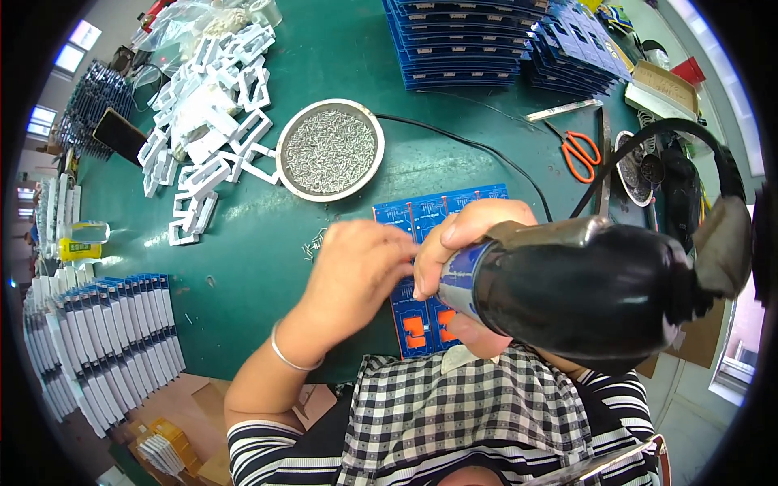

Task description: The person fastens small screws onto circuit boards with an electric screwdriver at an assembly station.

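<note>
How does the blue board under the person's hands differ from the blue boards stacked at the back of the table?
The blue board under the hands lies alone and flat on the green table; the stacked boards sit in tall piles. The single board shows its face, with orange patches near the person; the stacks show mostly edges. The left hand touches the single board; nothing touches the stacks. Both are blue and flat.

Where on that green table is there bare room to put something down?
The widest bare patch of the green table lies between the round dish of screws, the white plastic frames and the left hand. Another runs between the dish and the stacked blue boards, crossed by a black cable. The rest is crowded.
</note>
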`<state>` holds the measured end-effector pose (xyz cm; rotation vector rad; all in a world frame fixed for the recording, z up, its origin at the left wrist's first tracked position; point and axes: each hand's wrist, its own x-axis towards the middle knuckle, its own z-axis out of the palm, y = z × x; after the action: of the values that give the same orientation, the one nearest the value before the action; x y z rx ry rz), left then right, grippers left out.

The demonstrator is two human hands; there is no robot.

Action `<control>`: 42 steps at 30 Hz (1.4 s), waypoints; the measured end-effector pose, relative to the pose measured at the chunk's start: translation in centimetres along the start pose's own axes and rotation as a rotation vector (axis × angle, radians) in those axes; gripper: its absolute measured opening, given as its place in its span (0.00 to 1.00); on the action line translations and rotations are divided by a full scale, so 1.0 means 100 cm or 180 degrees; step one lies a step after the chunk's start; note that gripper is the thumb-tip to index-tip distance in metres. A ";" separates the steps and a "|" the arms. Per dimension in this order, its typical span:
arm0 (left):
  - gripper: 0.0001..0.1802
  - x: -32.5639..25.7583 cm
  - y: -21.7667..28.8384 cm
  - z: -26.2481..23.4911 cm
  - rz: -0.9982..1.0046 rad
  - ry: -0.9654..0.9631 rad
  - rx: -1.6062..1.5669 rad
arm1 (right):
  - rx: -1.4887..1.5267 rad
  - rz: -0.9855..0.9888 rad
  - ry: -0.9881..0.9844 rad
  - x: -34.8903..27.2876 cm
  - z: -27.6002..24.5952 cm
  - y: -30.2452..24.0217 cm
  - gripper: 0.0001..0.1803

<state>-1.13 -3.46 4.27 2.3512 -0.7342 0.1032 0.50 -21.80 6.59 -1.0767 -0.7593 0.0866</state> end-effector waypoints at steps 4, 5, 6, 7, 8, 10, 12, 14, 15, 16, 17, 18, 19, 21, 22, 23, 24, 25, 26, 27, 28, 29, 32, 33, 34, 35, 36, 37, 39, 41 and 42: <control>0.09 0.031 -0.027 -0.027 0.0256 0.0499 0.0223 | -0.0685 0.0316 -0.0264 0.001 -0.007 -0.005 0.33; 0.09 0.038 -0.035 -0.028 0.0264 0.0501 0.0224 | -0.1103 0.0078 0.0122 -0.006 -0.005 0.006 0.48; 0.09 0.047 -0.042 -0.027 0.0206 0.0550 0.0401 | -0.1124 0.0079 0.0134 -0.006 -0.006 0.005 0.48; 0.09 0.050 -0.050 -0.028 0.0100 0.0602 0.0606 | -0.1100 0.0092 0.0071 -0.005 -0.005 0.007 0.48; 0.08 0.052 -0.058 -0.027 -0.0005 0.0651 0.0813 | -0.1075 0.0103 0.0010 -0.004 -0.005 0.009 0.48; 0.08 0.059 -0.074 -0.025 -0.0171 0.0751 0.1207 | -0.1069 0.0112 -0.0091 -0.002 -0.005 0.008 0.47; 0.08 0.066 -0.086 -0.017 -0.0220 0.0614 0.1044 | -0.1091 0.0100 -0.0115 0.001 -0.009 0.005 0.47; 0.05 0.074 -0.083 -0.016 -0.0349 0.0348 0.1374 | 0.0506 0.0345 0.0107 0.008 -0.016 0.007 0.34; 0.04 0.076 -0.083 -0.017 -0.0330 0.0327 0.1364 | 0.0594 0.0215 0.0616 0.004 -0.017 0.008 0.36; 0.04 0.077 -0.083 -0.018 -0.0315 0.0321 0.1367 | 0.0357 0.0233 0.0681 0.001 -0.027 0.005 0.37; 0.03 0.078 -0.084 -0.019 -0.0290 0.0368 0.1201 | 0.0654 0.0116 0.0894 -0.004 -0.032 -0.001 0.39; 0.03 0.077 -0.086 -0.019 -0.0283 0.0400 0.1040 | 0.0971 0.0010 0.1107 -0.010 -0.035 -0.006 0.41; 0.03 0.076 -0.087 -0.020 -0.0277 0.0378 0.1047 | 0.0951 -0.0099 0.1204 -0.014 -0.040 -0.011 0.42; 0.02 0.073 -0.087 -0.025 -0.0369 0.0785 0.0870 | 0.0865 -0.0246 0.1347 -0.021 -0.050 -0.024 0.42; 0.02 0.070 -0.088 -0.026 -0.0344 0.0755 0.0875 | 0.0811 -0.0257 0.1377 -0.025 -0.054 -0.029 0.42; 0.02 0.066 -0.090 -0.027 -0.0475 0.0777 0.0972 | 0.0823 -0.0283 0.1412 -0.029 -0.055 -0.032 0.42; 0.03 0.063 -0.092 -0.027 -0.0594 0.0803 0.1062 | 0.0822 -0.0314 0.1448 -0.032 -0.057 -0.035 0.42; 0.03 0.061 -0.093 -0.027 -0.0523 0.0805 0.1139 | 0.0817 -0.0341 0.1478 -0.034 -0.058 -0.038 0.42; 0.03 0.059 -0.092 -0.025 -0.0493 0.0784 0.1146 | 0.0655 -0.0338 0.1435 -0.036 -0.059 -0.040 0.40; 0.04 0.057 -0.089 -0.025 -0.0474 0.0838 0.1145 | 0.0499 -0.0336 0.1394 -0.038 -0.060 -0.042 0.38; 0.04 0.055 -0.087 -0.025 -0.0459 0.0894 0.1148 | 0.0511 -0.0360 0.1418 -0.040 -0.061 -0.041 0.38; 0.04 0.052 -0.087 -0.025 -0.0557 0.0850 0.1125 | 0.0509 -0.0348 0.1376 -0.041 -0.062 -0.040 0.38; 0.04 0.046 -0.082 -0.024 -0.0572 0.0814 0.1011 | 0.0567 -0.0312 0.1437 -0.045 -0.058 -0.038 0.38; 0.05 0.044 -0.076 -0.024 -0.0547 0.0835 0.1053 | 0.0723 -0.0316 0.1484 -0.048 -0.059 -0.038 0.40; 0.05 0.041 -0.065 -0.022 -0.0522 0.0807 0.1056 | 0.0881 -0.0318 0.1538 -0.050 -0.060 -0.037 0.41; 0.06 0.039 -0.049 -0.018 -0.0548 0.0690 0.0577 | 0.0879 -0.0335 0.1570 -0.050 -0.061 -0.037 0.41; 0.07 0.035 -0.032 -0.012 -0.0576 0.0568 0.0094 | 0.0670 -0.0320 0.1535 -0.050 -0.061 -0.039 0.40; 0.08 0.028 -0.015 -0.004 -0.0338 0.0304 0.0112 | 0.0481 -0.0298 0.1482 -0.050 -0.061 -0.039 0.38; 0.10 0.021 0.012 0.016 0.0052 -0.0057 0.0091 | 0.0581 -0.0299 0.1477 -0.048 -0.060 -0.036 0.38; 0.10 0.016 0.021 0.030 0.0206 -0.0156 0.0066 | 0.0643 -0.0285 0.1441 -0.045 -0.057 -0.036 0.37; 0.10 0.014 0.020 0.039 0.0192 -0.0118 0.0000 | 0.0638 -0.0290 0.1452 -0.045 -0.056 -0.036 0.37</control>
<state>-1.48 -7.73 2.75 2.3371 -0.8233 0.0861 -0.57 -29.72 5.79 -0.8270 -0.3767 -0.1545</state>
